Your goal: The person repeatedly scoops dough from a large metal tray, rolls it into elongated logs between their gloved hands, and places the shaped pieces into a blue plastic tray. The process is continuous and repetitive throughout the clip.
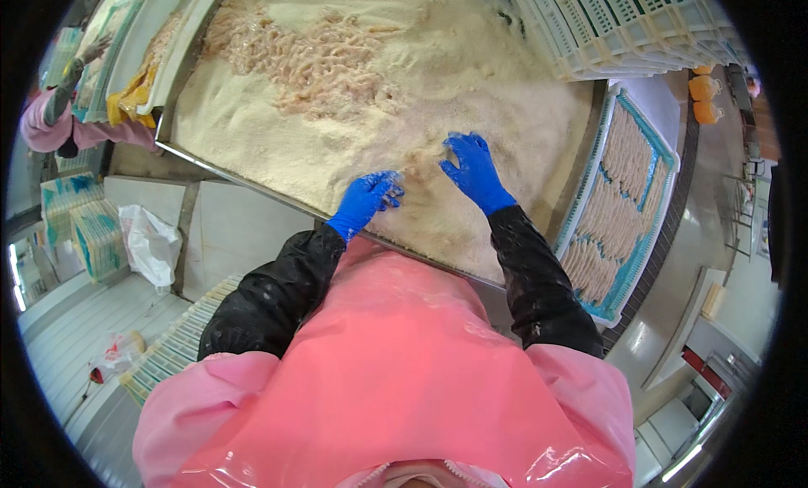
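A wide metal-rimmed tray (233, 180) holds a thick bed of pale breading powder (265, 140). My left hand (369, 199), in a blue glove dusted with powder, is over the near part of the bed with its fingers curled; whether it holds anything cannot be told. To its right my right hand (472, 166), gloved in blue, touches or hovers just over the powder, fingers bent and apart. Between the hands lie a few powder-coated pieces (415, 169), partly buried. Farther back spreads a heap of raw, pale pink meat strips (315, 62).
At the right stands a blue-and-white crate (674, 166) with rows of coated strips (618, 204). Stacked white plastic baskets (606, 27) rise at the upper right. A co-worker's pink sleeve (47, 125) shows at the left, near a white tub (165, 52) and a yellow glove (132, 96).
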{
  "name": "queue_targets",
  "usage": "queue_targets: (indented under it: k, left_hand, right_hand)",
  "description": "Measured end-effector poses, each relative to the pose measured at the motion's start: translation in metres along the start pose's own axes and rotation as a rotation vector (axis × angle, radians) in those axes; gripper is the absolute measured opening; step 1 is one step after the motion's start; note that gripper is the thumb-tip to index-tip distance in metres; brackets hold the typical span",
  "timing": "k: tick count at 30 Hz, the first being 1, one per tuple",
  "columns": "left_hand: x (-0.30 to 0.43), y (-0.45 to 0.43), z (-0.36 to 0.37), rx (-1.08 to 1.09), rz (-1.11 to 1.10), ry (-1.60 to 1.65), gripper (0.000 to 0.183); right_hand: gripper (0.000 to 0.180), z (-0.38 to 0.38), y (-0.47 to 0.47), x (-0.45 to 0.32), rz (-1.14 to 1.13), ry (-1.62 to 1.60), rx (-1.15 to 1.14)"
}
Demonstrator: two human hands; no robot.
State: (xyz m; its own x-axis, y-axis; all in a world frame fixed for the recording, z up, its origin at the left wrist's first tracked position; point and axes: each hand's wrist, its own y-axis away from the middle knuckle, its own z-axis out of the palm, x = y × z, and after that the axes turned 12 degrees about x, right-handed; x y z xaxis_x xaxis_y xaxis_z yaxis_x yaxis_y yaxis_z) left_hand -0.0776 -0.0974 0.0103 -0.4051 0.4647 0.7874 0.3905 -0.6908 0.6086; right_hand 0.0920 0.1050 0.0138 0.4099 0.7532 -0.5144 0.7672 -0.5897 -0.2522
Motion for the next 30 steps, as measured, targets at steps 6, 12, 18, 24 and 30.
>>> queue_targets:
  k: [6,12,18,24,30]
  left_hand:
    - [0.004,-0.012,0.011,-0.028,-0.059,-0.008,0.028]
    - [0.003,-0.022,0.047,0.310,0.856,-0.498,0.038]
    - [-0.032,-0.051,0.140,0.260,0.415,0.159,0.044]
    - [-0.032,-0.086,0.152,-0.998,-0.151,1.320,0.056]
    - [0.016,-0.033,0.161,-0.306,-0.427,1.045,0.067]
  right_hand:
    - [0.040,-0.032,0.059,-0.011,0.453,-0.353,0.235]
    - [0.028,-0.047,0.111,-0.002,0.696,-0.127,0.143]
    - [0.039,0.010,0.098,0.029,0.572,-0.553,0.474]
    - [0.051,-0.003,0.059,-0.021,0.305,-0.155,0.297]
    - [0.062,-0.010,0.078,-0.017,0.224,-0.028,0.148]
